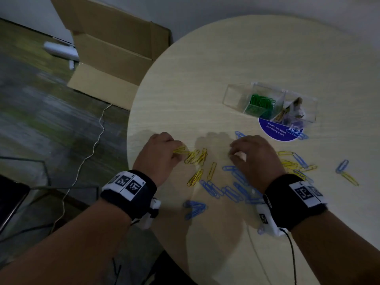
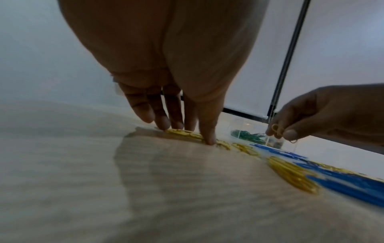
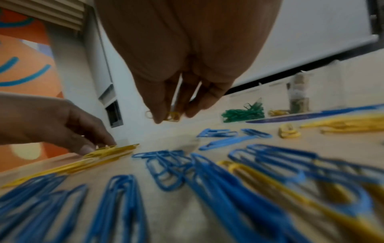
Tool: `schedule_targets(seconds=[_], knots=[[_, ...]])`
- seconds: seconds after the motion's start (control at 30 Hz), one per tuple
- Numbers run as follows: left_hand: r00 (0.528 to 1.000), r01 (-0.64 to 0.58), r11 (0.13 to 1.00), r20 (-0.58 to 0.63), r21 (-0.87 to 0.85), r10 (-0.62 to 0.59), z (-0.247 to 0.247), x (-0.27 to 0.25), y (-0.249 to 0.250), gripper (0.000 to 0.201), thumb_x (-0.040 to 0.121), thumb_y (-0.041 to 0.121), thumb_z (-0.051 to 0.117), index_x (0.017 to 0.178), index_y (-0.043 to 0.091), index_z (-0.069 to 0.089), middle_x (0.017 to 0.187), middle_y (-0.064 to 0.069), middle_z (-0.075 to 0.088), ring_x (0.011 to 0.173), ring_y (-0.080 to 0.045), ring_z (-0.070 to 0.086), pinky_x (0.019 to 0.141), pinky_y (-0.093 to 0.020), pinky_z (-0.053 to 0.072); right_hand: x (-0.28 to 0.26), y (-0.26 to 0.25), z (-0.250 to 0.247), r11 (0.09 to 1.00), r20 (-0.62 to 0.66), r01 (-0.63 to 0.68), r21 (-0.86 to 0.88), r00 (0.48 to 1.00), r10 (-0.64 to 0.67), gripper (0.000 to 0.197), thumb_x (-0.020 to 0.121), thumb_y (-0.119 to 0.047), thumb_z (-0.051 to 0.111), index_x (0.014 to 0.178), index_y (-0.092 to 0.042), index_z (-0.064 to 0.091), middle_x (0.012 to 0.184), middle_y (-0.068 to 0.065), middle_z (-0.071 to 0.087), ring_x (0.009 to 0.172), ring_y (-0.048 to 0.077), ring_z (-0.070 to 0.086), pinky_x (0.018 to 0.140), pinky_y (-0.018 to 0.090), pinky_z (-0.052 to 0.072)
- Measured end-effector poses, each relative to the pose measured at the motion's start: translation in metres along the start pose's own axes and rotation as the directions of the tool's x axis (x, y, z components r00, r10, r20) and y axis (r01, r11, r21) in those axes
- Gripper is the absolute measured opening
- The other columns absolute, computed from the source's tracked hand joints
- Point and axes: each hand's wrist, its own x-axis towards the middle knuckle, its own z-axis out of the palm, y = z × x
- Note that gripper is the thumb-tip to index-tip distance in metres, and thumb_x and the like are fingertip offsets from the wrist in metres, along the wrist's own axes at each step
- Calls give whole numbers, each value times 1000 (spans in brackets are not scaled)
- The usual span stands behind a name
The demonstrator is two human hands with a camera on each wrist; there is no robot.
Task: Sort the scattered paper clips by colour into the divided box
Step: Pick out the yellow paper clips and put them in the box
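Note:
On the round wooden table lie scattered yellow paper clips and blue paper clips. My left hand rests its fingertips and thumb on yellow clips that lie flat on the table. My right hand hovers just above the table and pinches a few yellow clips, which also show in the left wrist view. The clear divided box stands at the far right, with green clips in its middle compartment and yellow clips with paper scraps in the right one.
A round blue sticker lies in front of the box, with blue clips at its edge. More yellow and blue clips lie right of my right hand. The table edge curves just left of my left hand. A cardboard box and a cable are on the floor.

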Motion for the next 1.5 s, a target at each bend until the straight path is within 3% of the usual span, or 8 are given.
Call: schedule_targets(seconds=[0.23, 0.57, 0.7, 0.83, 1.03, 1.17, 1.3, 1.5], knots=[[992, -89, 986, 98, 144, 76, 0, -3, 4, 19, 92, 21, 56, 108, 16, 66, 104, -5, 59, 98, -28, 54, 77, -45, 50, 11, -23, 17, 933, 367, 352, -74, 879, -303, 8, 75, -13, 58, 71, -15, 66, 79, 5, 67, 77, 30, 58, 69, 37, 50], [971, -108, 882, 240, 458, -5, -10, -4, 32, 6, 87, 18, 57, 92, 15, 57, 90, -6, 57, 79, -24, 57, 57, -33, 43, 4, -38, 7, 970, 481, 35, -239, 872, 87, 26, 79, -14, 53, 104, -15, 60, 108, 14, 59, 100, 36, 53, 83, 41, 43], [968, -90, 890, 249, 448, -27, -15, 2, 41, 14, 73, 15, 71, 78, 13, 58, 70, -6, 58, 58, -25, 57, 47, -30, 41, -10, -37, 8, 986, 472, -10, -167, 877, 89, 28, 79, -5, 50, 107, -9, 52, 111, 19, 48, 96, 38, 52, 71, 41, 36], [980, -94, 932, 199, 350, 25, -25, 18, 51, 26, 69, 18, 78, 69, 16, 52, 58, 0, 49, 46, -23, 49, 43, -25, 30, -20, -26, 5, 997, 387, -43, -63, 920, 64, 31, 79, -4, 51, 109, -7, 55, 107, 21, 55, 99, 40, 54, 77, 43, 40], [999, 49, 992, 2, -120, -49, -36, 77, 122, 13, 74, 28, 75, 78, 26, 63, 73, 8, 68, 74, -15, 65, 69, -29, 51, -35, 6, -31, 933, 107, -243, 266, 969, 222, 23, 72, -16, 59, 93, -24, 61, 87, 0, 66, 82, 21, 62, 71, 32, 49], [997, -22, 941, -77, -337, -4, -18, 130, 187, 10, 74, 22, 74, 76, 25, 65, 70, 10, 63, 72, -10, 62, 68, -22, 46, -46, 38, -75, 810, -131, -401, 427, 860, 494, 23, 73, -13, 73, 84, -30, 61, 70, -10, 65, 63, 0, 57, 58, 12, 42], [994, -25, 900, -104, -436, -22, 12, 164, 226, 5, 77, 20, 71, 81, 20, 70, 70, 10, 65, 70, -9, 64, 68, -21, 50, -45, 66, -109, 710, -226, -398, 582, 759, 611, 21, 74, -9, 76, 84, -25, 65, 72, -5, 69, 63, 4, 61, 58, 13, 44], [999, -49, 932, -24, -359, 44, 40, 181, 229, 17, 89, 25, 63, 99, 15, 72, 93, -3, 74, 85, -19, 68, 80, -35, 56, -29, 90, -122, 686, -240, -433, 584, 716, 656, 17, 75, -11, 75, 84, -22, 66, 73, -5, 70, 61, 0, 59, 55, 6, 41]])
